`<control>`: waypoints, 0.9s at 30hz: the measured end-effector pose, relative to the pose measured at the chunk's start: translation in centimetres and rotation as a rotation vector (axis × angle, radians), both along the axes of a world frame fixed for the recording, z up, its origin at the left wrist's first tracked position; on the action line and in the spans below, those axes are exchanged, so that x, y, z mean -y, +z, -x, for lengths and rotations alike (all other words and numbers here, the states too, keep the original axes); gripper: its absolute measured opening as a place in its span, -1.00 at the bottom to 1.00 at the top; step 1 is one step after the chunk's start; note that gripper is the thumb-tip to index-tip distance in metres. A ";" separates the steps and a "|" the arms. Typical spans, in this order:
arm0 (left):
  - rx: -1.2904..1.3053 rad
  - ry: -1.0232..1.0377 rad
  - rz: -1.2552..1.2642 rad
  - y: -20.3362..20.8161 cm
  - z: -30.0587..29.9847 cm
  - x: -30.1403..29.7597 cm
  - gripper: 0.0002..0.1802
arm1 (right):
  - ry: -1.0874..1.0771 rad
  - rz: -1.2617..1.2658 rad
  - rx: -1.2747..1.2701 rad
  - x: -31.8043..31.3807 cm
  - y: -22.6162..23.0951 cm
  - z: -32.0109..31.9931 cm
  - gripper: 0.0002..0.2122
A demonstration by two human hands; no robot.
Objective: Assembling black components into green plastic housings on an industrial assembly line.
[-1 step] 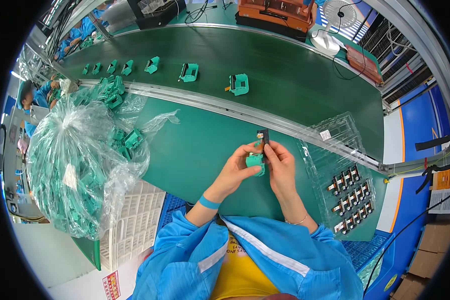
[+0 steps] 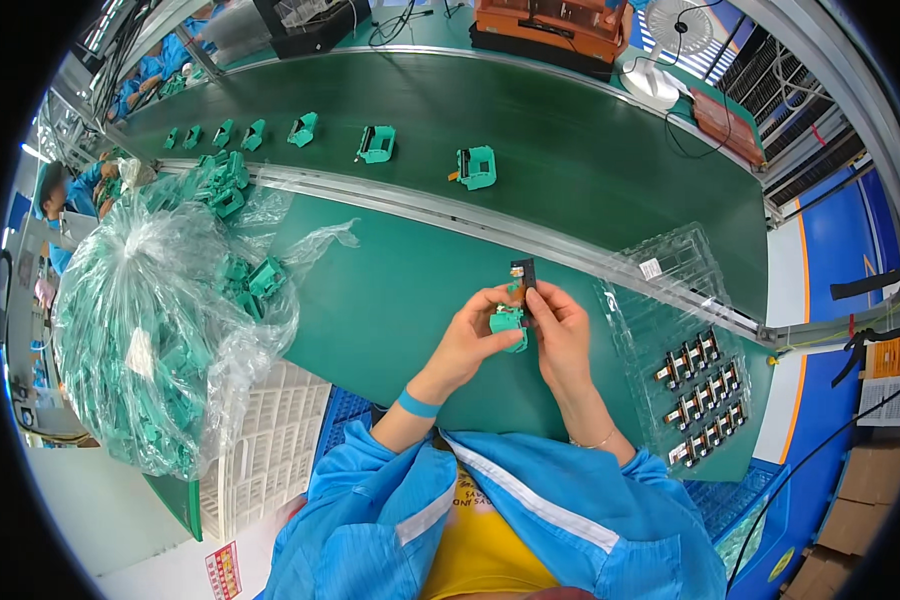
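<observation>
Over the green worktable point(image 2: 400, 270), my left hand point(image 2: 462, 345) pinches a small green plastic housing point(image 2: 507, 320) between thumb and fingers. My right hand point(image 2: 562, 335) is closed on a black electronic part point(image 2: 527, 275) with a copper-coloured piece, held upright just above the housing. The two parts are close together; whether they are joined I cannot tell. To the right of my hands, a clear plastic tray point(image 2: 625, 330) carries rows of similar black parts point(image 2: 705, 400). At the left, a clear plastic bag point(image 2: 120, 290) is full of green housings point(image 2: 265, 277), some spilling from its mouth.
Beyond a metal rail point(image 2: 450, 225) runs a dark green conveyor belt point(image 2: 590, 150) bearing a line of green housings point(image 2: 477, 167). A white crate point(image 2: 270, 440) stands under the bag. At the back are an orange machine point(image 2: 540, 35) and a white fan point(image 2: 650, 80). Another person point(image 2: 55, 200) is at far left.
</observation>
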State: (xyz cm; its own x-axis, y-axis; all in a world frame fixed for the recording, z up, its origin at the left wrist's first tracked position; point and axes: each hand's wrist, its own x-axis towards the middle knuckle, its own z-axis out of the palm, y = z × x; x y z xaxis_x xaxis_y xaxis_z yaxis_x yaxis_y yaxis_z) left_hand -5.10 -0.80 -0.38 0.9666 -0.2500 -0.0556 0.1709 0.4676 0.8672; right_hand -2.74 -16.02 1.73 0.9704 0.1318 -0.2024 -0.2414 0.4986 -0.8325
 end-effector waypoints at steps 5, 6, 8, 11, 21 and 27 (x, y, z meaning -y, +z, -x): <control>0.033 0.107 -0.030 1.3 -1.2 0.5 -0.15 | -0.137 0.114 0.082 0.3 -0.5 -1.4 -0.75; 0.091 0.170 -0.086 1.5 -1.7 0.6 -0.09 | -0.152 0.152 0.095 0.7 -0.5 -1.8 -0.74; 0.083 0.181 -0.101 1.5 -2.0 0.2 -0.06 | -0.162 0.227 0.082 1.3 -0.5 -2.1 -0.73; 0.289 0.224 -0.224 0.1 -2.9 -0.1 -0.05 | -0.153 0.221 0.053 1.5 -1.4 -2.3 -0.74; 0.374 0.222 -0.422 0.0 -3.4 -0.4 -0.06 | -0.083 0.198 0.090 0.9 -1.2 -2.1 -0.75; 0.392 0.202 -0.404 0.2 -3.2 -0.1 -0.10 | -0.070 0.185 0.094 0.7 -0.4 -1.5 -0.74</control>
State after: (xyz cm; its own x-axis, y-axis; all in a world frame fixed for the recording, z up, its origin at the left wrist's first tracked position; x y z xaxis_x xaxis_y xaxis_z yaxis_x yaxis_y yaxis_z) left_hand -1.87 -0.66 -0.21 0.9605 -0.0927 0.2623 -0.2556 0.0779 0.9636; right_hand -1.22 -16.69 1.29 0.9916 0.0326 -0.1256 -0.1290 0.3477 -0.9287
